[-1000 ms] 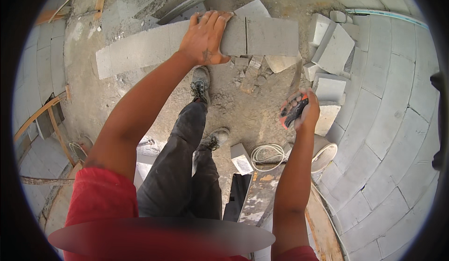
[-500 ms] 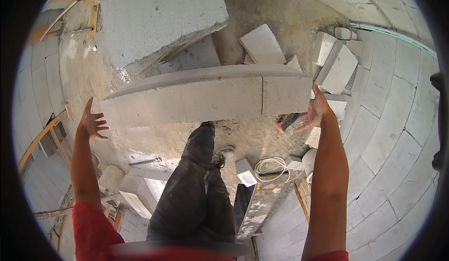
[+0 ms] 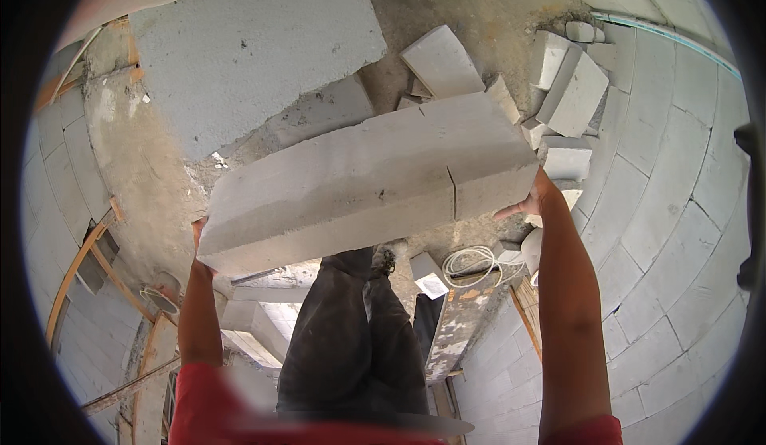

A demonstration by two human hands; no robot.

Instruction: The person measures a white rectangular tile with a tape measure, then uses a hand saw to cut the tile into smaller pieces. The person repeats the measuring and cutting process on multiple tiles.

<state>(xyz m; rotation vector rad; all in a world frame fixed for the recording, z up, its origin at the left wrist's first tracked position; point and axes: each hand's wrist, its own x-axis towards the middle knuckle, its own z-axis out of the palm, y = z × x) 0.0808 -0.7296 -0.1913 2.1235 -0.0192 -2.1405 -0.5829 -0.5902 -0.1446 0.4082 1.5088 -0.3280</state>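
A long pale grey concrete block (image 3: 367, 181) spans the space in front of my legs, its right end farther from me than its left. A dark cut line runs down its near face toward the right end, and a short notch marks its far top edge. My left hand (image 3: 200, 233) grips the left end, with most of its fingers hidden behind the block. At the other end my right hand (image 3: 533, 199) is pressed to the right side, thumb and fingers reaching underneath.
A large rough slab (image 3: 263, 46) stands at the far left. Several loose blocks (image 3: 574, 94) lie against the right block wall (image 3: 646, 174). Nearer me are a coiled white cable (image 3: 472, 263) on a stained board (image 3: 459, 325) and a bent wooden strip (image 3: 76, 277) at left.
My left hand has moved from open beside the block onto its left end. The block has turned, left end nearer me, showing more top face. A red-and-black object by my right hand is out of sight.
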